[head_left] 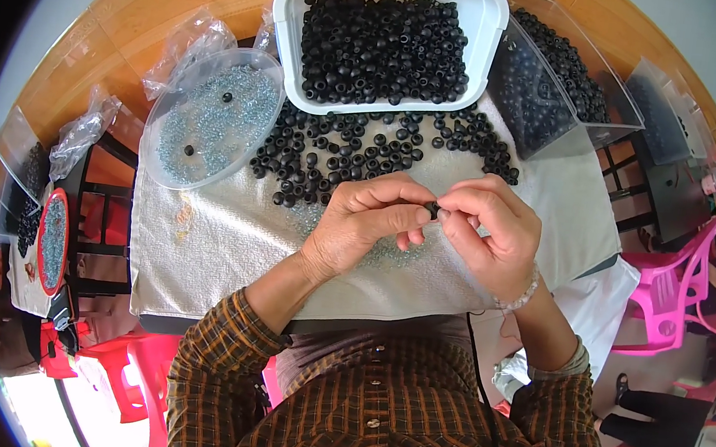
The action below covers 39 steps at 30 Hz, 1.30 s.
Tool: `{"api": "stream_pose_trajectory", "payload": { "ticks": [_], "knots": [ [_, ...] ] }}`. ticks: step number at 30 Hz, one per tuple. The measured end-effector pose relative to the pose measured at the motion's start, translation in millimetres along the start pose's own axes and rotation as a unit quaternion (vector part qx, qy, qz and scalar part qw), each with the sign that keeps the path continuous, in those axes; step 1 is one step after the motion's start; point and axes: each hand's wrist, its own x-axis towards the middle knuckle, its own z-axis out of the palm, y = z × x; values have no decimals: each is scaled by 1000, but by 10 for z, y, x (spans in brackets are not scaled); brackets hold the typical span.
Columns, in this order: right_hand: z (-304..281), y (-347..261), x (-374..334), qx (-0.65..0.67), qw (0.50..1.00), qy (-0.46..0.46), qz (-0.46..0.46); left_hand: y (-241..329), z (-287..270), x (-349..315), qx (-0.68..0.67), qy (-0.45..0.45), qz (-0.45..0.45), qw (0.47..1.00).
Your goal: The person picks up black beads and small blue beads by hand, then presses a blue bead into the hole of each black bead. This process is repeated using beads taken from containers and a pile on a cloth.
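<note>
My left hand (369,223) pinches a black bead (432,208) between thumb and fingertips over the towel. The fingertips of my right hand (496,237) are pressed together at the same bead; whether they hold something tiny there is too small to tell. On the pale towel (196,249), loose black beads (357,157) with holes lie spread just beyond my hands. Tiny clear-blue crystals (385,253) are scattered below and beside my left hand, which partly hides them.
Behind the loose beads stands a white tub (281,25) of black beads. To its right is a clear box (560,79) with more. A round clear tray (151,151) at left holds crystals and a couple of black beads. A pink chair (663,294) stands at right.
</note>
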Motion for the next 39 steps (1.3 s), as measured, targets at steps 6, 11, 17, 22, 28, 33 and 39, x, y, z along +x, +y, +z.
{"api": "stream_pose_trajectory", "payload": {
  "ticks": [6, 11, 17, 22, 28, 33, 39],
  "knots": [
    [12, -29, 18, 42, 996, -4, 77, -2, -10, 0, 26, 5, 9, 1000],
    [35, -48, -16, 88, 984, 7, 158, -11, -10, 6, 23, 9, 13, 1000],
    [53, 38, -57, 80, 992, 7, 101, -5, -25, 14, 21, 12, 1, 1000],
    [-8, 37, -18, 111, 982, -39, 150, 4, -25, 17, 45, 9, -4, 999],
    [-16, 56, 64, 155, 947, -79, 271, 11, -8, 20, 80, 10, 4, 997],
    [1, 88, 133, 102, 973, -82, 187, -44, -35, 36, 112, 0, 2, 994],
    [9, 121, 9, 178, 962, -51, 200, 8, 0, 37, 76, 3, -15, 997]
  ]
}}
